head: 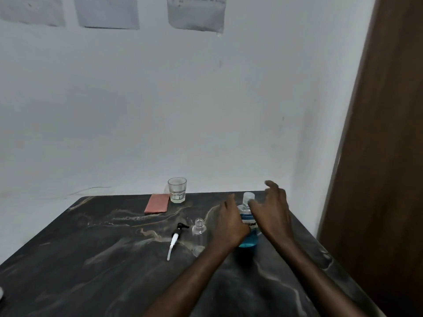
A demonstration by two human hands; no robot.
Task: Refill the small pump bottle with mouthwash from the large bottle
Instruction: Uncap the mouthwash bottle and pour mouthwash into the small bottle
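Note:
The large mouthwash bottle (248, 234) stands upright at the right of the dark table, blue liquid in its lower half and a clear cap on top. My left hand (231, 221) is around its left side, gripping the body. My right hand (272, 208) hovers at its right, fingers spread near the cap, holding nothing. The small clear bottle (198, 232) stands just left of my left hand, its neck uncovered. Its pump head (176, 236), black top with a white tube, lies flat on the table to the left.
A drinking glass (177, 190) with a little clear liquid stands at the table's back edge, a pink folded cloth (157, 203) beside it. The marbled dark table (91, 259) meets a white wall behind; a brown door (384, 156) rises at right.

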